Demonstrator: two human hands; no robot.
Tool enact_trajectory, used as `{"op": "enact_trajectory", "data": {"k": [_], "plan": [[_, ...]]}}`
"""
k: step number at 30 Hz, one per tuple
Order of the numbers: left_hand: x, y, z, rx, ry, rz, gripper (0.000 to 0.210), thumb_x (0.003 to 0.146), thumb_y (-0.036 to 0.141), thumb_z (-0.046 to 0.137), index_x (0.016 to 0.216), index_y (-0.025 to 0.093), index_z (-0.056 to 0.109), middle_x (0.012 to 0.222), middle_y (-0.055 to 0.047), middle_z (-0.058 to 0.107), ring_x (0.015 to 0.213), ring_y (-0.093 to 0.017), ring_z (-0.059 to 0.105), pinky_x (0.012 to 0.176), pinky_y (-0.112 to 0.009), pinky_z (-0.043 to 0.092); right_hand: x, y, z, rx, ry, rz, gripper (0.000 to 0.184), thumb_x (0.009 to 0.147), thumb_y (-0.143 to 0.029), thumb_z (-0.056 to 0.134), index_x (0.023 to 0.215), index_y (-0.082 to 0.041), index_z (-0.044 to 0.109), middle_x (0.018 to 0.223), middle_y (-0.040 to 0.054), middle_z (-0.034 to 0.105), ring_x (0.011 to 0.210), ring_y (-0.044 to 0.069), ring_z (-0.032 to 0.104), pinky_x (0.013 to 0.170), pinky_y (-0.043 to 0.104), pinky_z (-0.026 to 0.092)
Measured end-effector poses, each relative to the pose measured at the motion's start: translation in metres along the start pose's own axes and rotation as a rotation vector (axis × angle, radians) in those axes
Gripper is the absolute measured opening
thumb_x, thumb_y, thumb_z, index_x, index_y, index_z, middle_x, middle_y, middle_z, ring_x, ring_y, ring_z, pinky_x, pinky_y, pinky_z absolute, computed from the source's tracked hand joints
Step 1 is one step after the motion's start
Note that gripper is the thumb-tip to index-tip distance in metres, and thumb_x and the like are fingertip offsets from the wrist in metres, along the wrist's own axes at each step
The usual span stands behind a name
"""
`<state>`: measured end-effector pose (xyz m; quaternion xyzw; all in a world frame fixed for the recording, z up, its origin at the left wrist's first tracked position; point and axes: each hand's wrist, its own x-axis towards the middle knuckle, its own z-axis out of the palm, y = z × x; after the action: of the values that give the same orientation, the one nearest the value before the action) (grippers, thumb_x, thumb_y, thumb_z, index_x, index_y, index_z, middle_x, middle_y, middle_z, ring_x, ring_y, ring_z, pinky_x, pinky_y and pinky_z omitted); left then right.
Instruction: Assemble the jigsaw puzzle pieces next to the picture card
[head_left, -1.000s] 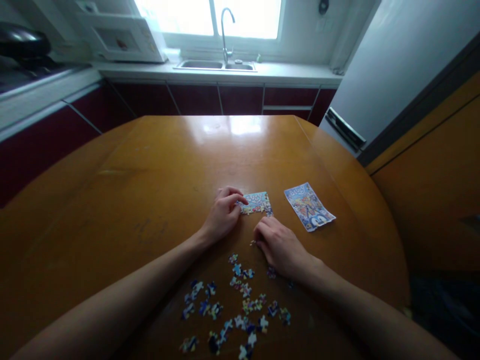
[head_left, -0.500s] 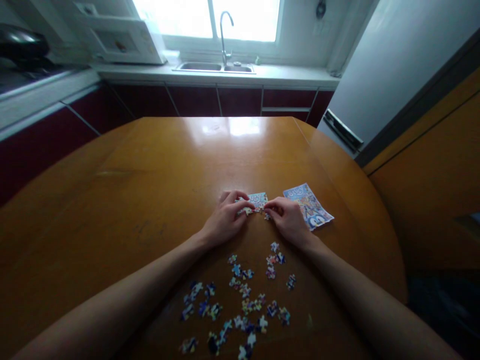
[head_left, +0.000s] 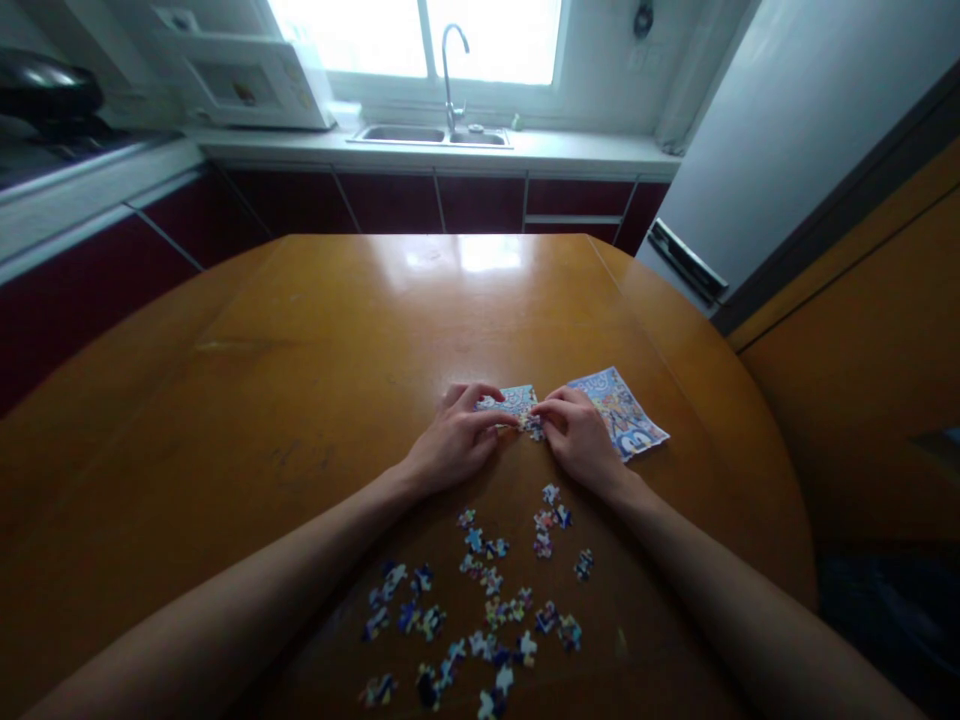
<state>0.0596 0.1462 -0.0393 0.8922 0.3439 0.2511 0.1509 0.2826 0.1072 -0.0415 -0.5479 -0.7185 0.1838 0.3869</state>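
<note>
A partly joined jigsaw puzzle (head_left: 516,399) with a light blue top lies flat between my hands. My left hand (head_left: 461,440) rests at its left side, fingers stretched and apart, the fingertips on the joined pieces. At the lower right corner, my right hand (head_left: 581,440) has thumb and forefinger pinched at a puzzle piece (head_left: 534,426); the fingers partly cover it. Just beyond the right hand lies a printed picture sheet (head_left: 626,410) in blue and orange, its left part hidden by that hand.
Many loose puzzle pieces (head_left: 491,580) are scattered between my forearms on the round wooden table (head_left: 360,330). Beyond the table's far edge stand a counter with a sink (head_left: 405,133) and faucet, a microwave (head_left: 247,85) at left and a fridge (head_left: 780,140) at right.
The left fingertips have slid right along the puzzle's lower edge, closer to the right hand. My right hand has shifted only slightly. The loose pieces stay where they were.
</note>
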Motion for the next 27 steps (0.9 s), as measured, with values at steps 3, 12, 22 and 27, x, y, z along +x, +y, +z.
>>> {"op": "enact_trajectory", "data": {"k": [3, 12, 22, 27], "plan": [[-0.0001, 0.0011, 0.0000, 0.007, -0.009, -0.007, 0.040, 0.087, 0.007, 0.060, 0.110, 0.037, 0.074, 0.124, -0.003, 0.056, 0.118, -0.026, 0.043, 0.106, -0.051, 0.041, -0.0007, 0.0005, -0.0016, -0.006, -0.012, 0.009, 0.028, 0.084, -0.004, 0.056, 0.088, -0.023, 0.077, 0.089, 0.0060, 0.064, 0.091, 0.022, 0.057, 0.084, 0.038, 0.048], [-0.0006, 0.0004, -0.0009, 0.026, -0.039, 0.004, 0.039, 0.086, 0.008, 0.062, 0.107, 0.037, 0.075, 0.127, -0.003, 0.054, 0.119, -0.027, 0.042, 0.104, -0.051, 0.042, -0.0017, 0.0022, 0.0003, -0.042, -0.063, -0.030, 0.031, 0.082, -0.001, 0.056, 0.081, -0.024, 0.078, 0.090, 0.0058, 0.064, 0.093, 0.022, 0.055, 0.085, 0.039, 0.048], [0.0003, -0.0008, 0.0009, -0.047, 0.034, -0.038, 0.035, 0.086, 0.003, 0.057, 0.101, 0.031, 0.074, 0.122, -0.003, 0.056, 0.117, -0.024, 0.045, 0.104, -0.047, 0.043, -0.0025, -0.0029, -0.0031, 0.013, 0.018, 0.010, 0.030, 0.082, -0.001, 0.055, 0.077, -0.022, 0.076, 0.087, 0.0057, 0.064, 0.090, 0.021, 0.057, 0.083, 0.037, 0.048], [0.0006, -0.0003, -0.0002, -0.018, -0.003, 0.004, 0.027, 0.091, 0.015, 0.062, 0.103, 0.035, 0.076, 0.124, -0.003, 0.055, 0.118, -0.025, 0.044, 0.104, -0.050, 0.042, -0.0026, -0.0029, -0.0021, 0.026, -0.007, -0.005, 0.034, 0.081, 0.002, 0.053, 0.076, -0.023, 0.076, 0.088, 0.0052, 0.063, 0.090, 0.021, 0.057, 0.083, 0.036, 0.049]]}}
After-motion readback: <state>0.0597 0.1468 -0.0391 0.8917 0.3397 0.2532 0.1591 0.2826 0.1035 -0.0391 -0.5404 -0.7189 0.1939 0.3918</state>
